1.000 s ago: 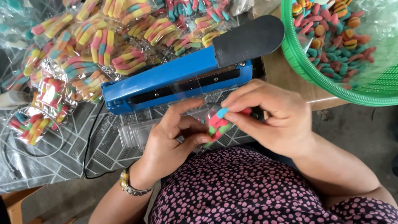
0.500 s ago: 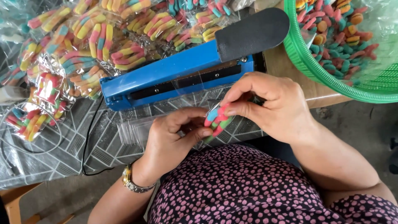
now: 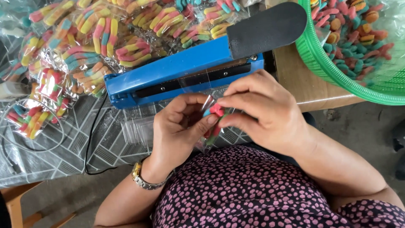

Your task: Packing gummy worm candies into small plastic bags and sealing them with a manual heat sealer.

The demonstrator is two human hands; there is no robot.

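My left hand [image 3: 179,131] and my right hand [image 3: 265,112] meet just in front of a blue heat sealer [image 3: 185,74]. Together they hold a small clear plastic bag [image 3: 209,137] with red, blue and green gummy candies [image 3: 216,110] at its mouth. My right fingers pinch the candies from the right, my left thumb and fingers grip the bag from the left. The bag's top edge points toward the sealer's jaw. The sealer's black handle [image 3: 265,27] is raised.
Several sealed bags of striped gummy worms [image 3: 97,38] lie behind and left of the sealer. A green basket [image 3: 337,74] of loose candies stands at the right on a wooden surface. A stack of clear bags [image 3: 135,128] and a black cable [image 3: 90,139] lie on the patterned cloth.
Both hands have shifted slightly up toward the sealer with the bag, and the candies sit deeper between the fingers.
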